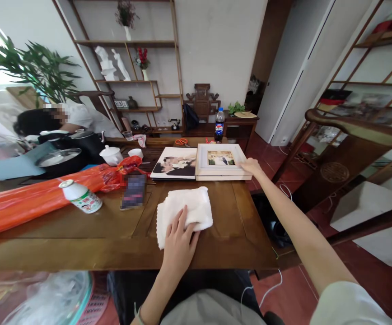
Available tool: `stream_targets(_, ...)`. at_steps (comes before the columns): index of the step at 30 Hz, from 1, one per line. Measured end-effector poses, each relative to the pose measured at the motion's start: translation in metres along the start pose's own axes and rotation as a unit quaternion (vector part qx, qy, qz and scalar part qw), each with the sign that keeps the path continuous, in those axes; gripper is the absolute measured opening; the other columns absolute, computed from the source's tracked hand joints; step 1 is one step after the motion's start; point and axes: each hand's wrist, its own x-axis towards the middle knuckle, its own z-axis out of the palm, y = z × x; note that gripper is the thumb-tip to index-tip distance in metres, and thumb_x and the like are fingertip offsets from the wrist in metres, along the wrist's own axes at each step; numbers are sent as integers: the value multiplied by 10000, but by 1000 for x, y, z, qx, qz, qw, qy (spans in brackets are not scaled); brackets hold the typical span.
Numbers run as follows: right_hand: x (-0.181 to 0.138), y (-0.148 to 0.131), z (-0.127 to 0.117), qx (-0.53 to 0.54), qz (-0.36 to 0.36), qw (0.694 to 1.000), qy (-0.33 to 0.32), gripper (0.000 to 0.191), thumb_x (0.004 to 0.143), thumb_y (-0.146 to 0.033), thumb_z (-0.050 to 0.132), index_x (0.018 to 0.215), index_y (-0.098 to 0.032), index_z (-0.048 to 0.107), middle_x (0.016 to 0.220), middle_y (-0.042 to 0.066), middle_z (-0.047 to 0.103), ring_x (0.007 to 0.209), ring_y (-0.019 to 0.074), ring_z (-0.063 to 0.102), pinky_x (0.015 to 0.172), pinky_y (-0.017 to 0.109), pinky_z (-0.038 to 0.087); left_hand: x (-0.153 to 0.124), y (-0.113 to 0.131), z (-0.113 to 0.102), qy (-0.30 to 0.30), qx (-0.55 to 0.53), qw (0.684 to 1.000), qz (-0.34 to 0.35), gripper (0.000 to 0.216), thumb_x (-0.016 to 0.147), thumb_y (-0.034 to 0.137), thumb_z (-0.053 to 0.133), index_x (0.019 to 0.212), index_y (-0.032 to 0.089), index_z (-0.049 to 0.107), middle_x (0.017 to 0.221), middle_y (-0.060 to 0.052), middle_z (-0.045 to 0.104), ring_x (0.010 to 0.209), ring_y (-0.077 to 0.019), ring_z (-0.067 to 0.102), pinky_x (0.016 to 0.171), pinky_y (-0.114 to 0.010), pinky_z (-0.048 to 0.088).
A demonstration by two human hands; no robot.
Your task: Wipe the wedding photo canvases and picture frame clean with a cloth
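A folded white cloth (192,205) lies on the wooden table in front of me. My left hand (179,234) rests flat on its lower part with the fingers spread. Farther back, my right hand (249,165) grips the right edge of a white picture frame (202,163), which has a small photo set in its middle. That frame sits on top of another pale frame or box. Touching its left side is a photo panel (169,174) with a large portrait print. How the right fingertips curl around the frame's edge is partly hidden.
Left on the table (97,248) are a tipped can (80,197), a phone-like dark object (133,192), a long orange-wrapped bundle (40,194) and a white lidded cup (111,155). Behind stand a cola bottle (219,125) and orange scissors (181,141). Another person leans at far left.
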Motion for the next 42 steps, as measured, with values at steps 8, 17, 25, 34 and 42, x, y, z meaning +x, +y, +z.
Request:
stream_targets(8,7,-4,-4,16,3,1000,22,386,857,-273,548,1130,-9,617,1212,301,606,1162,346,589,949,419,473,6,-1,-1,-8,6,1000,-19,137,850,81,528,881,181,614,1314,-129,566,1205,-329,516,829,-430,476)
stream_targets(17,11,-13,-22,150,3,987,52,224,726,-239,677,921,-132,651,967,143,709,949,274,661,780,344,541,6,0,0,1,-6,1000,-28,164,859,80,504,875,182,632,1307,-131,570,1186,-333,528,822,-445,481)
stream_targets(25,-31,-4,-34,310,46,948,48,320,706,-227,698,993,-112,614,867,115,695,688,183,643,552,263,517,3,-3,3,-7,-23,999,-25,192,822,41,539,838,192,658,1399,-91,514,1224,-340,505,837,-460,478)
stream_targets(34,-151,51,-67,427,96,899,-34,353,727,-282,668,1062,-174,652,873,121,746,653,220,680,516,285,502,-1,-7,4,53,-84,989,-105,221,919,119,405,987,165,611,1182,-161,616,1109,-302,576,798,-421,482)
stream_targets(42,-248,86,-61,391,167,903,-59,445,668,-463,708,1092,-348,642,1038,81,744,888,328,718,683,408,597,-6,-26,1,180,-222,882,-375,398,975,401,373,1038,89,611,985,-176,642,1041,-313,602,921,-434,457)
